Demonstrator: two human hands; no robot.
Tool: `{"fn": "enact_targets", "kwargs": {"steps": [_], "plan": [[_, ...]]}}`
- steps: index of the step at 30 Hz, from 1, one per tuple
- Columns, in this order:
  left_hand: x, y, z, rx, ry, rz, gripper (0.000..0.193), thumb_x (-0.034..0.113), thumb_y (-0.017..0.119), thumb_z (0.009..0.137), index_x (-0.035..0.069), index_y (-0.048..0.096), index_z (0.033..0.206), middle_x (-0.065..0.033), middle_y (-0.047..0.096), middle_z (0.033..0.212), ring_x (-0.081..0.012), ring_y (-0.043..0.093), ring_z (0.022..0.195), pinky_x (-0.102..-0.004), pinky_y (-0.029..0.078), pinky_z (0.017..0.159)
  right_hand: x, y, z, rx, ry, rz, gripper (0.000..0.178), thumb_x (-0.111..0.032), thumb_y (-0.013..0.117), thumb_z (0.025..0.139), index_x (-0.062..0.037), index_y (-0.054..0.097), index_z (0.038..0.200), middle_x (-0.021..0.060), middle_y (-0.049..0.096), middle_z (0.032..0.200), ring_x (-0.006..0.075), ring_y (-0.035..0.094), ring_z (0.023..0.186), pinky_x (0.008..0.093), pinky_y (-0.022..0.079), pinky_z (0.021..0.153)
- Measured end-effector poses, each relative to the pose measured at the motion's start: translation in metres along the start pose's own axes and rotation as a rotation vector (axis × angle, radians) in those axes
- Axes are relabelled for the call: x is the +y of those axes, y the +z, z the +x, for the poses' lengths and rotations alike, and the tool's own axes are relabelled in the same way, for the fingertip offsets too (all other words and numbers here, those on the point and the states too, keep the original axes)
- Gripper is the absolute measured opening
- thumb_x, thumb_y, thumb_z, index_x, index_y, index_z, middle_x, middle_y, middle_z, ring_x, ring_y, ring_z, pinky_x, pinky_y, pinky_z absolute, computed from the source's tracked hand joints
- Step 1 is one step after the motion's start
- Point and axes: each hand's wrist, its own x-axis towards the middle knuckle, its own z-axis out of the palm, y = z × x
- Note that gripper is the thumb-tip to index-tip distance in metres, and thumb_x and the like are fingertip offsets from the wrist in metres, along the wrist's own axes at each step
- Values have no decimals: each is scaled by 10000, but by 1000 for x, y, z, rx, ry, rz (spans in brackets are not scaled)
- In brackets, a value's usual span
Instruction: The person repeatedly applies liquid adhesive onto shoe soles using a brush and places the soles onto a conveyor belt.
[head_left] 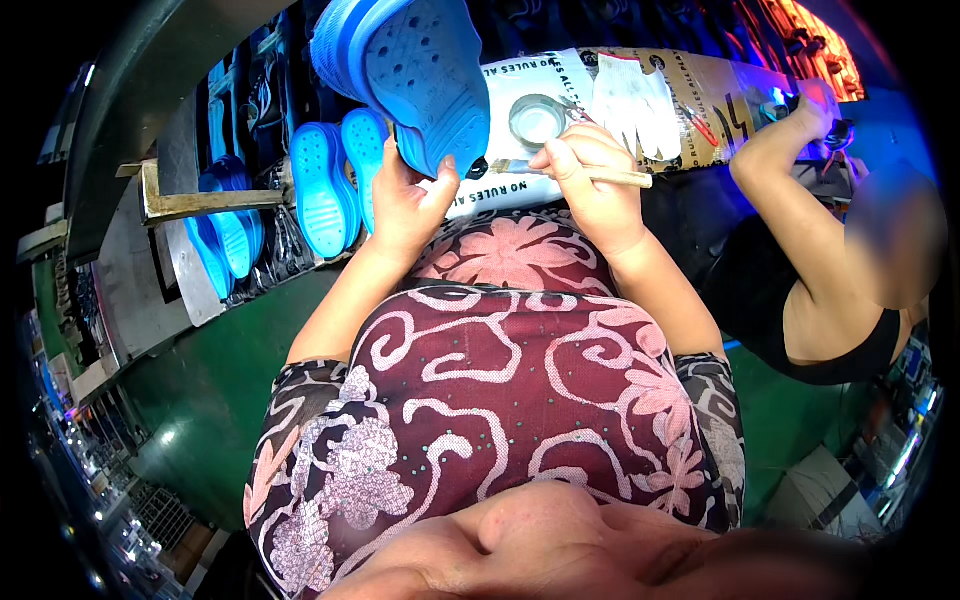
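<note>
My left hand (408, 208) is closed on the lower edge of a large blue clog (425, 85), with its thumb pressed on the side. The clog is tilted up, and small holes dot its surface. In my right hand (603, 195) is a brush with a pale wooden handle (632, 178). The brush's tip points left, towards the clog, and a gap shows between them. Just beyond my right hand, a small round container (537, 121) with whitish contents stands on the printed covering (515, 190) of the work surface.
White gloves (640, 105) and a red-handled tool (703, 124) lie to the right on brown card. Blue footwear pieces (323, 195) stand on the left, near a wooden bar (215, 203). A co-worker's arm (785, 150) reaches over the far right end. Beyond runs a dark rack.
</note>
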Motion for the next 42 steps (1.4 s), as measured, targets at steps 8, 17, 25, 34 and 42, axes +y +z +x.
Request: {"fn": "enact_targets", "kwargs": {"steps": [8, 17, 25, 34, 42], "plan": [[-1, 3, -2, 6, 28, 12, 542, -8, 572, 746, -35, 332, 1231, -112, 581, 944, -142, 571, 836, -261, 459, 738, -2, 7, 8, -27, -79, -21, 219, -159, 569, 801, -48, 611, 618, 59, 540, 568, 216, 510, 573, 317, 382, 603], [-5, 2, -1, 37, 108, 75, 471, -17, 584, 733, -46, 378, 1155, -120, 593, 910, -147, 584, 810, -267, 465, 728, -2, -3, 5, -5, -125, -94, 195, -133, 581, 775, -61, 612, 596, 60, 535, 557, 222, 487, 550, 316, 370, 606], [-5, 6, -1, 70, 156, 20, 431, -30, 595, 719, -48, 404, 1105, -117, 599, 888, -147, 586, 784, -264, 463, 716, 0, 8, 7, -7, -248, -148, 187, -159, 622, 745, -62, 598, 587, 36, 548, 555, 208, 505, 548, 314, 376, 646], [-10, 7, -1, 107, 208, 60, 430, -34, 604, 709, -29, 412, 1093, -111, 599, 885, -145, 586, 777, -262, 466, 702, -8, -1, 3, -109, -182, -212, 217, -167, 570, 799, -60, 618, 616, 39, 577, 581, 198, 534, 574, 354, 395, 780], [-17, 11, 2, 96, 346, 139, 469, -47, 612, 698, 0, 396, 1112, -114, 592, 890, -166, 600, 774, -270, 477, 674, -3, 14, 11, 70, -331, -220, 180, -204, 681, 694, -92, 608, 572, 11, 542, 517, 168, 509, 513, 317, 399, 708]]}}
